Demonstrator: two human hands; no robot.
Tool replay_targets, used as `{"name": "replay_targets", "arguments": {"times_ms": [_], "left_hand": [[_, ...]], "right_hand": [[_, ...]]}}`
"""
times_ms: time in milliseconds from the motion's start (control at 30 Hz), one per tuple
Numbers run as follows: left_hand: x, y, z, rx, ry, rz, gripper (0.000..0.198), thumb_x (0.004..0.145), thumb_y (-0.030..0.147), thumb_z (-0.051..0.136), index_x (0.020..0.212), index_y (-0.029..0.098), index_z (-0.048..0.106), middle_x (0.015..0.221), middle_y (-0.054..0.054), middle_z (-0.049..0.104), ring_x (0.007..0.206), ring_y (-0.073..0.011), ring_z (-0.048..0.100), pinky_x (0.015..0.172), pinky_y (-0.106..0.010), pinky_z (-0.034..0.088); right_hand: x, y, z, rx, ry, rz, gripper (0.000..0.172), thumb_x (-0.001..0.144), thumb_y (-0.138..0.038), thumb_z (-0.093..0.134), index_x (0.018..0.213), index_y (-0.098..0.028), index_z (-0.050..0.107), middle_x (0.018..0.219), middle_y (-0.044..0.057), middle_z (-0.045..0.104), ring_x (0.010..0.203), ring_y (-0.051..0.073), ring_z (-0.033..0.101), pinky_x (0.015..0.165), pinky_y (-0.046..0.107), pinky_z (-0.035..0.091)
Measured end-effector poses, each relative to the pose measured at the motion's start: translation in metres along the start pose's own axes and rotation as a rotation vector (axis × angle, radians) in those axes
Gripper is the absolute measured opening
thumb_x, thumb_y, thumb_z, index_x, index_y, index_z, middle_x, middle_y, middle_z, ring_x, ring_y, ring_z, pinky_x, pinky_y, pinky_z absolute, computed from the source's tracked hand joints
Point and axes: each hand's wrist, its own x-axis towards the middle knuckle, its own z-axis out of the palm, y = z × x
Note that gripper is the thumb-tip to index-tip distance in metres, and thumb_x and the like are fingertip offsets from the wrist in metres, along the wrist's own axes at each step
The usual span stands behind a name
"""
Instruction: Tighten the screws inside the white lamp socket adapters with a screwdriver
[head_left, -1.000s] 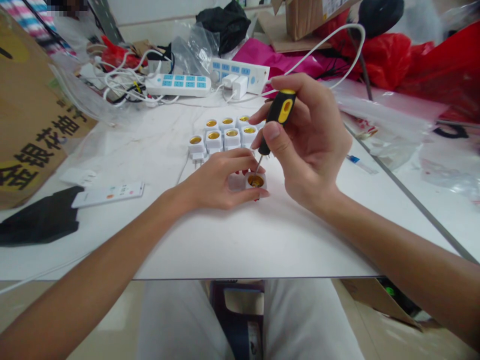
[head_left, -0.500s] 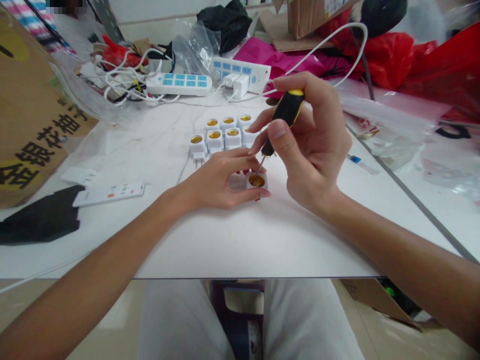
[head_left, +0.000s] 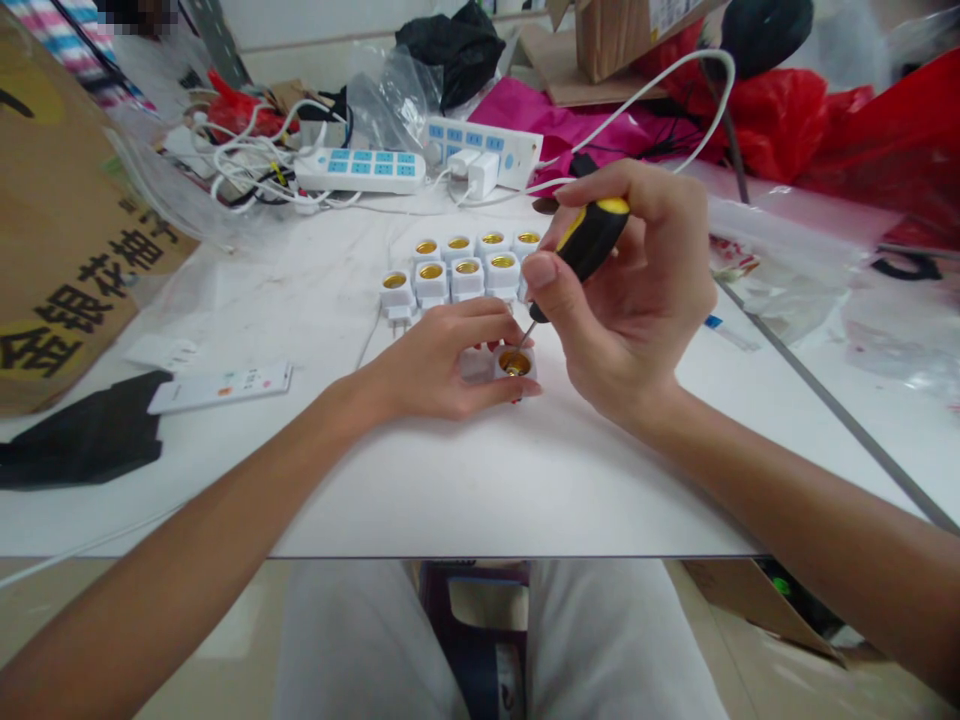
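Between the thumb and fingers of my left hand (head_left: 442,365) is a white lamp socket (head_left: 514,364) with a brass-coloured threaded inside, held against the table with its mouth up. My right hand (head_left: 637,285) grips a black and yellow screwdriver (head_left: 592,240), tilted, its thin shaft pointing down into the socket. Where exactly the tip rests inside is too small to tell. Just beyond my hands stand several more white lamp sockets (head_left: 466,277) in rows, mouths up, some with plug pins showing; my right hand partly hides the ones on the right.
Two power strips (head_left: 360,170) and tangled white cables lie at the back. A white strip-shaped box (head_left: 221,388) and a black plastic bag (head_left: 90,430) are on the left, beside a large printed brown bag (head_left: 75,230). Red plastic bags (head_left: 862,150) fill the back right.
My right hand and the screwdriver handle have shifted slightly right and down, uncovering more of the sockets in the rows. My left hand stays on the lamp socket.
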Motion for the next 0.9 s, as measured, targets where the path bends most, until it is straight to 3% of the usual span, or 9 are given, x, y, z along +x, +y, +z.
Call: {"name": "replay_targets", "arguments": {"times_ms": [200, 433, 567, 667, 767, 900], "left_hand": [[0.0012, 0.0035, -0.0006, -0.030, -0.010, -0.021, 0.023, 0.096, 0.040, 0.089, 0.105, 0.021, 0.078, 0.107, -0.009, 0.082, 0.093, -0.0234, 0.076, 0.085, -0.038, 0.060], [0.0008, 0.0025, -0.0017, -0.014, -0.003, -0.030, 0.029, 0.096, 0.046, 0.089, 0.104, 0.021, 0.078, 0.104, -0.009, 0.080, 0.091, -0.0230, 0.075, 0.084, -0.036, 0.060], [0.0007, 0.0025, -0.0023, -0.006, -0.016, -0.026, 0.028, 0.096, 0.044, 0.089, 0.105, 0.019, 0.078, 0.106, -0.010, 0.080, 0.096, -0.0243, 0.077, 0.086, -0.037, 0.060], [0.0005, 0.0016, -0.0017, -0.001, -0.018, -0.013, 0.026, 0.097, 0.043, 0.088, 0.105, 0.020, 0.077, 0.107, -0.009, 0.081, 0.097, -0.0246, 0.077, 0.087, -0.037, 0.060], [0.0004, 0.0006, -0.0006, 0.002, -0.016, -0.003, 0.025, 0.097, 0.043, 0.087, 0.104, 0.021, 0.077, 0.107, -0.009, 0.082, 0.094, -0.0242, 0.076, 0.086, -0.037, 0.060], [0.0002, 0.0007, -0.0001, -0.003, -0.008, -0.011, 0.025, 0.096, 0.041, 0.088, 0.104, 0.020, 0.078, 0.105, -0.009, 0.081, 0.092, -0.0231, 0.075, 0.085, -0.037, 0.060]], "right_hand": [[0.0037, -0.0035, -0.0029, 0.037, -0.016, 0.074, 0.035, 0.103, -0.054, 0.078, 0.135, -0.039, 0.076, 0.123, 0.005, 0.076, 0.095, 0.024, 0.075, 0.067, 0.035, 0.065], [0.0009, 0.0042, -0.0010, 0.121, -0.051, 0.114, 0.043, 0.105, -0.067, 0.066, 0.140, -0.042, 0.065, 0.120, 0.006, 0.077, 0.111, 0.029, 0.078, 0.074, 0.041, 0.070], [-0.0008, 0.0025, -0.0003, 0.106, -0.034, 0.167, 0.037, 0.106, -0.065, 0.065, 0.135, -0.042, 0.067, 0.121, 0.005, 0.077, 0.100, 0.027, 0.075, 0.075, 0.043, 0.069], [-0.0009, 0.0031, -0.0008, 0.057, -0.039, 0.078, 0.039, 0.105, -0.063, 0.070, 0.136, -0.040, 0.067, 0.124, 0.005, 0.074, 0.089, 0.022, 0.072, 0.068, 0.036, 0.066], [0.0004, 0.0044, -0.0021, 0.034, -0.033, 0.013, 0.041, 0.102, -0.063, 0.076, 0.135, -0.038, 0.069, 0.130, 0.005, 0.072, 0.090, 0.020, 0.073, 0.064, 0.032, 0.063], [0.0024, 0.0027, -0.0042, 0.044, -0.059, 0.085, 0.041, 0.104, -0.061, 0.074, 0.138, -0.040, 0.070, 0.115, 0.005, 0.077, 0.095, 0.025, 0.078, 0.073, 0.037, 0.069]]}}
